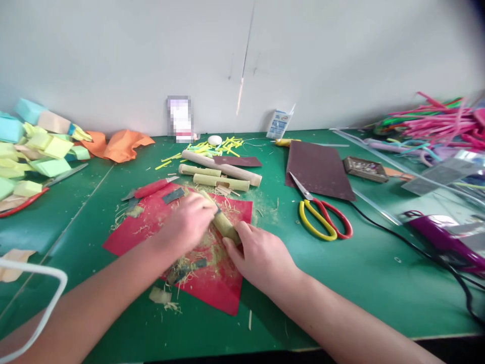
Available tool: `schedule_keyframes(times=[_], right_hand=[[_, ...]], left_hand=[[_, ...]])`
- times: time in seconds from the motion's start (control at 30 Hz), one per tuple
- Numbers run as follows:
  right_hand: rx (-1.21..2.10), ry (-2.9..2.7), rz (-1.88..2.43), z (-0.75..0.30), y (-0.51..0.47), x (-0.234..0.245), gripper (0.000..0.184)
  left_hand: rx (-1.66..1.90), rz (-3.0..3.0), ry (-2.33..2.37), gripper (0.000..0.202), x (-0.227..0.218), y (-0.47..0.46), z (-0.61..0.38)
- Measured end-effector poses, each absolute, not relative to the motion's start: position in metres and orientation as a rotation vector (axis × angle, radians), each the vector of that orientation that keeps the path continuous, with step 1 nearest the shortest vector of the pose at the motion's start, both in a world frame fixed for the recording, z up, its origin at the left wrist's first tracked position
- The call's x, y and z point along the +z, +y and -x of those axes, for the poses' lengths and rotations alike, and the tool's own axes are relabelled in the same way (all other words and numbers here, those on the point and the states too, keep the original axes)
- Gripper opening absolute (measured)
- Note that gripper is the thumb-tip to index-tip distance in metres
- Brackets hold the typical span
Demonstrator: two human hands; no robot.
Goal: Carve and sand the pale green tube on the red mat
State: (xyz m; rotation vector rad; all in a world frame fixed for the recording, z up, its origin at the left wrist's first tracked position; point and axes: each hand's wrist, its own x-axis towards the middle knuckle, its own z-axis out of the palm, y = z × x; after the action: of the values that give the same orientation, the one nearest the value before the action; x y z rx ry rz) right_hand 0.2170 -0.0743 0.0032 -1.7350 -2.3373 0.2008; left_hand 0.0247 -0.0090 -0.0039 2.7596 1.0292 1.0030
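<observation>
A short bamboo tube [226,226] lies slantwise over a red sheet [129,228]. Its near end is gripped by my right hand [263,253], thumb and fingers closed round it. My left hand [191,220], a little blurred, is closed at the tube's upper part; a dark edge of sandpaper shows between its fingers and the bamboo. Fibres, dust and worn scraps of sandpaper [173,196] are strewn over the sheet. Left of the tube lies a red-handled knife [151,188]. Further back are two short bamboo pieces [222,182] and a longer stick [227,169].
Scissors [322,217] lie right of my hands, beside a dark brown sandpaper sheet [322,169]. A purple glue gun [443,240] with a black cable is at the right, near pink strips [435,124]. Folded paper pieces [41,146] heap up at the left. A wall closes the back.
</observation>
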Motion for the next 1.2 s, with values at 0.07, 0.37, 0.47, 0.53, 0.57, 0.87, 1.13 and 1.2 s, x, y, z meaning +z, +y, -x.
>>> schedule_keyframes(times=[0.07, 0.37, 0.47, 0.53, 0.57, 0.87, 1.13, 1.2], right_hand=[[0.148, -2.349, 1.707, -0.218, -0.075, 0.003, 0.023], [0.040, -2.290, 1.619, -0.219, -0.075, 0.001, 0.012], [0.102, -2.284, 1.611, -0.219, -0.075, 0.000, 0.016], [0.136, -2.277, 1.617, -0.218, -0.075, 0.000, 0.017], [0.145, -2.271, 1.623, -0.218, -0.075, 0.000, 0.017], [0.174, -2.263, 1.672, -0.218, -0.075, -0.001, 0.020], [0.171, -2.276, 1.680, -0.218, -0.077, 0.001, 0.019], [0.169, -2.266, 1.692, -0.218, -0.078, 0.000, 0.022]], left_hand=[[0.948, -2.747, 0.929, 0.020, -0.005, -0.017, -0.029], [1.056, -2.687, 0.969, 0.017, -0.007, -0.010, -0.028], [1.086, -2.714, 1.055, 0.017, -0.006, -0.004, -0.019], [1.095, -2.712, 1.121, 0.017, -0.004, -0.003, -0.017], [1.099, -2.706, 1.131, 0.016, -0.004, -0.005, -0.017], [1.042, -2.727, 0.980, 0.015, -0.002, -0.019, -0.026], [0.983, -2.796, 0.932, 0.017, -0.003, -0.015, -0.024], [1.075, -2.802, 1.035, 0.017, -0.003, -0.013, -0.022]])
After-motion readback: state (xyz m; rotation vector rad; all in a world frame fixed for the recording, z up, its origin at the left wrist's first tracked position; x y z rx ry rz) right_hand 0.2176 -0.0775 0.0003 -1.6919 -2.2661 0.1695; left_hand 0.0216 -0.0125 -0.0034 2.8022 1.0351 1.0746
